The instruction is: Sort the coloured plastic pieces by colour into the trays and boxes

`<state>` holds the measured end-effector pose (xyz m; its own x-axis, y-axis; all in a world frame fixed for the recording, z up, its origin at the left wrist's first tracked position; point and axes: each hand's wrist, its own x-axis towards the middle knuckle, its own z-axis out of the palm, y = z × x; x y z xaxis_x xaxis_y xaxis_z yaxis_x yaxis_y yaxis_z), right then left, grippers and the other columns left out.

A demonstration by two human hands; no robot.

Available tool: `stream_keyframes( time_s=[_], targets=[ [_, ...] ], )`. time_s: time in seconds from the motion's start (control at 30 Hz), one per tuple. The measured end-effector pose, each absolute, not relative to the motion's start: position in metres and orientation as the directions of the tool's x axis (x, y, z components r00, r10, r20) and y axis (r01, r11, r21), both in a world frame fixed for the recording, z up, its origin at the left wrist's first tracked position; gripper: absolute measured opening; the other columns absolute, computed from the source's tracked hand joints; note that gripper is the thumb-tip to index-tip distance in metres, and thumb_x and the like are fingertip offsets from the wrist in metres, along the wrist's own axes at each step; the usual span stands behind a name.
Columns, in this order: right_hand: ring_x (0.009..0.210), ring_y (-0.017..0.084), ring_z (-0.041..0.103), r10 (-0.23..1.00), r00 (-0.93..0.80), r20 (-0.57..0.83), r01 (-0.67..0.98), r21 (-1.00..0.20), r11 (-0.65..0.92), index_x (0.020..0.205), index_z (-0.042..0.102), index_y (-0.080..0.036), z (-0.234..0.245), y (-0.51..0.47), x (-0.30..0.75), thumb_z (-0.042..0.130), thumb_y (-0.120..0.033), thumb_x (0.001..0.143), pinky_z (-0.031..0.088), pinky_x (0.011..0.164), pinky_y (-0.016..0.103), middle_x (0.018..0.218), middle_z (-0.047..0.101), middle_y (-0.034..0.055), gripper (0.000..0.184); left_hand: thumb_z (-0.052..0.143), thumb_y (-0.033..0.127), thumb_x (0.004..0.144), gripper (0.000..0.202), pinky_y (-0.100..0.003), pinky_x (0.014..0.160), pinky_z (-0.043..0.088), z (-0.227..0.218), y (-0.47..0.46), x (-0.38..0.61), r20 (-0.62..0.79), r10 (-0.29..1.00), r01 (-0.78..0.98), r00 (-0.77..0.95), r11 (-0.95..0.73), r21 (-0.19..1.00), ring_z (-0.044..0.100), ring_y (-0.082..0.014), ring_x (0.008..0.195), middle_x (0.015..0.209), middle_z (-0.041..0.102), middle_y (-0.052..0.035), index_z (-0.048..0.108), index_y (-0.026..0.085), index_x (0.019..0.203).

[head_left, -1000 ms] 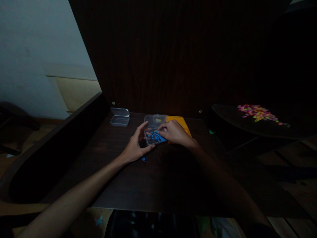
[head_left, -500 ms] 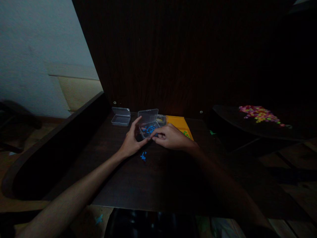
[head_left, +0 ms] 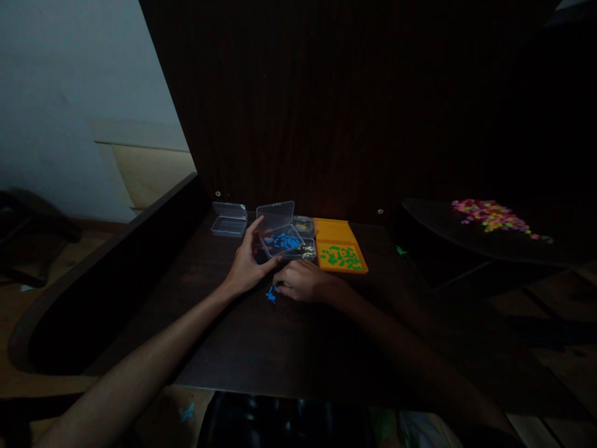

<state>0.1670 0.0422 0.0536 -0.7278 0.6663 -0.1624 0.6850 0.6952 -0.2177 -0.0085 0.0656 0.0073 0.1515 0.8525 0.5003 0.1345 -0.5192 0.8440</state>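
Note:
My left hand [head_left: 248, 262] grips a clear plastic box [head_left: 267, 247] by its left side, thumb along the near edge and fingers behind. The box is tilted, its hinged lid [head_left: 275, 215] raised, and many small blue pieces [head_left: 285, 241] lie inside. Just in front of it, my right hand [head_left: 301, 281] is closed, with its fingertips down at a small pile of blue pieces [head_left: 270, 295] on the dark wooden desk. Whatever is between those fingertips is hidden.
An open yellow case [head_left: 365, 264] holding green pieces [head_left: 342, 257] lies to the right. Behind the held box are clear boxes with pale pieces [head_left: 308, 251] and yellowish ones [head_left: 302, 228]. Another clear open box [head_left: 229, 228] stands left. Colourful pieces [head_left: 494, 216] cover a side shelf.
My right hand has moved from the box's near edge down and toward me to the small blue pile, uncovering the green pieces. My left hand still holds the box.

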Motion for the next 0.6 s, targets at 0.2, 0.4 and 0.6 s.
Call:
stream_keyframes(
  time_s=[0.2, 0.4, 0.6],
  targets=[
    [0.085, 0.019, 0.062, 0.658, -0.740, -0.141, 0.668, -0.273, 0.692, 0.099, 0.074, -0.020, 0.055, 0.043, 0.168, 0.063, -0.021, 0.087, 0.041, 0.070, 0.027, 0.090, 0.070, 0.0055, 0.016, 0.082, 0.031, 0.071, 0.095, -0.050, 0.097, 0.055, 0.010, 0.062, -0.008, 0.482, 0.861, 0.123, 0.163, -0.502, 0.856, 0.062, -0.0281, 0.112, 0.130, 0.058, -0.0143, 0.029, 0.026, 0.149],
    [0.057, 0.009, 0.052, 0.607, -0.795, -0.011, 0.497, -0.584, 0.641, 0.094, 0.074, -0.014, 0.072, 0.053, 0.183, 0.065, -0.020, 0.087, 0.037, 0.060, 0.021, 0.063, 0.059, -0.0031, 0.013, 0.081, 0.030, 0.071, 0.094, -0.049, 0.096, 0.056, 0.010, 0.061, -0.007, 0.486, 0.858, 0.133, 0.165, -0.508, 0.851, 0.063, -0.0280, 0.112, 0.128, 0.059, -0.0142, 0.029, 0.026, 0.150],
    [0.058, 0.009, 0.048, 0.778, -0.613, 0.140, 0.588, -0.577, 0.567, 0.093, 0.075, -0.013, 0.087, 0.066, 0.209, 0.066, -0.021, 0.086, 0.034, 0.058, 0.021, 0.063, 0.057, -0.0030, 0.014, 0.081, 0.031, 0.071, 0.095, -0.050, 0.098, 0.055, 0.011, 0.056, -0.003, 0.476, 0.855, 0.137, 0.206, -0.506, 0.851, 0.064, -0.0279, 0.112, 0.132, 0.059, -0.0149, 0.028, 0.025, 0.150]
  ],
)
